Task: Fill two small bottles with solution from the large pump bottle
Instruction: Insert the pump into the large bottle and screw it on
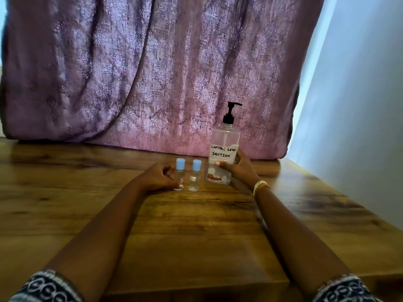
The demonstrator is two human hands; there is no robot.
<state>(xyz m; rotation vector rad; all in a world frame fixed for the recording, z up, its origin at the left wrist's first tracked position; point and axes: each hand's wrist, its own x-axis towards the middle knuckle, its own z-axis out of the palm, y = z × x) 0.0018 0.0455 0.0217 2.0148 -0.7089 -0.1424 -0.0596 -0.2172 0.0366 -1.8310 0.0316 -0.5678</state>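
On the desk (87, 192), the right hand (239, 168) grips the pump bottle (223, 149). Just left stand two capped bottles (194, 175); the left hand (159, 176) pinches the left one (180, 174).

Both forearms reach forward over the counter (87, 192), bare below patterned sleeves. The left hand (160, 176) curls loosely, thumb forward. The right hand (239, 168), bangles at the wrist, grips with thumb across the front.
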